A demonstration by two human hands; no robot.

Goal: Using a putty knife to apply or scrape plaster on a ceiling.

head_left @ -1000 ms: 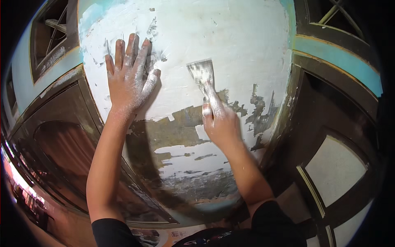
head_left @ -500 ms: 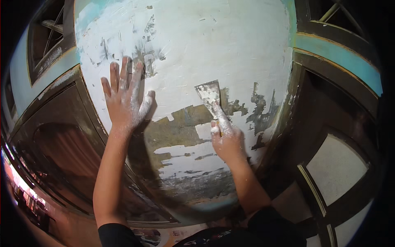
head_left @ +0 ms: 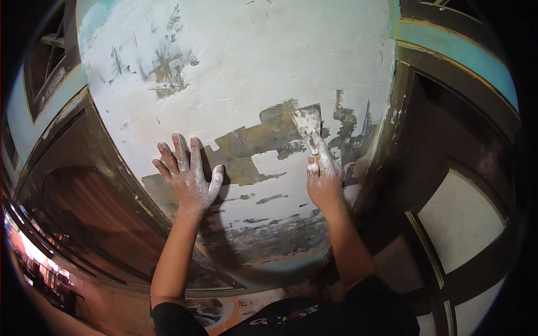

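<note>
A white-coated wall (head_left: 235,61) with dark, bare patches fills the middle. My left hand (head_left: 189,180), dusted with white powder, rests palm-down on its lower left part, fingers spread and pointing up. My right hand (head_left: 325,183), also powdery, grips a putty knife (head_left: 306,123) by its handle, with the blade pointing up. The white-smeared blade lies at the wall over a dark patch, right of the middle. Part of the handle is hidden in my fingers.
Dark wooden door panels (head_left: 75,168) stand to the left of the wall, and a dark panelled door (head_left: 454,218) with pale insets to the right. Teal bands (head_left: 479,73) and framed openings sit above both. A bright opening shows at the lower left.
My left hand has slid down and rightward on the wall. My right hand and the knife have moved right and somewhat down. The wall appears shifted leftward and up in the view.
</note>
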